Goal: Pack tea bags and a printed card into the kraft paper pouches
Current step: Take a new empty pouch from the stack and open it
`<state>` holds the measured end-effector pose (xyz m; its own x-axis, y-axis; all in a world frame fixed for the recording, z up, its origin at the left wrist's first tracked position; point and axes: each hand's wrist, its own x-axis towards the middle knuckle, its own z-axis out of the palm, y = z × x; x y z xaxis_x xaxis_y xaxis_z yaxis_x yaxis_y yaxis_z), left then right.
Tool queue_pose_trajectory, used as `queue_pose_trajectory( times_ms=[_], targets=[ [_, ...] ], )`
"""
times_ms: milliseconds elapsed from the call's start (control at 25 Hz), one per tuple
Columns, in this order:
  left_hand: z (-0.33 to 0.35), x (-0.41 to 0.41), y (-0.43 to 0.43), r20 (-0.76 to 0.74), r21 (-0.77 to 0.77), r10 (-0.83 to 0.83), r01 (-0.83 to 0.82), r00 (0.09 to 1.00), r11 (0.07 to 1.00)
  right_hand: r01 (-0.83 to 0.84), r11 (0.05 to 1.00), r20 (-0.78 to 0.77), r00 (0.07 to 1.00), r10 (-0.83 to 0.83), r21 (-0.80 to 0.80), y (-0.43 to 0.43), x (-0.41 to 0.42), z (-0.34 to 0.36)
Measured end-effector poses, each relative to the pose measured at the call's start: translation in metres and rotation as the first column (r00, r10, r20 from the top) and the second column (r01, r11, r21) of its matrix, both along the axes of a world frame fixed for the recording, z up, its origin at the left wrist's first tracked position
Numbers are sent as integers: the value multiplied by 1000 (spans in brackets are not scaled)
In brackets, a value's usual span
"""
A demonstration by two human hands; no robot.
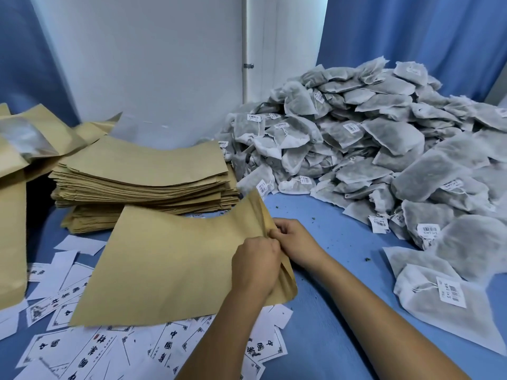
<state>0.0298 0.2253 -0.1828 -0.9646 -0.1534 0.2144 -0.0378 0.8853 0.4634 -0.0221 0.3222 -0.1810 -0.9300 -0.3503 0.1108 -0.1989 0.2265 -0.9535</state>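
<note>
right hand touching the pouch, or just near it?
Touching. The head view shows the right hand pinching the open edge of the kraft pouch, opposite the left hand.

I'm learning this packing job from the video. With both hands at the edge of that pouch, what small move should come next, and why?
Probably pull the two layers apart to open the mouth. Both the left hand and right hand pinch the right edge of the kraft pouch, which looks flat and shut. Nothing can go in until it gapes; the tea bags and printed cards wait close by.

Pouch stack [142, 171] left, tea bags [370, 149] right, cards [90, 349] in front.
</note>
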Motion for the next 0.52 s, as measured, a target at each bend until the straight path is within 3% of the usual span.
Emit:
queue_pose_trajectory(
  times_ms=[360,520],
  targets=[
    [6,4,-1,-40,114,192,-186,981,976,3,1000,-28,1000,-2,31,-18,-3,4],
    [9,9,-3,-95,190,156,-136,983,972,1,992,120,993,14,-129,-15,3,4]
  ],
)
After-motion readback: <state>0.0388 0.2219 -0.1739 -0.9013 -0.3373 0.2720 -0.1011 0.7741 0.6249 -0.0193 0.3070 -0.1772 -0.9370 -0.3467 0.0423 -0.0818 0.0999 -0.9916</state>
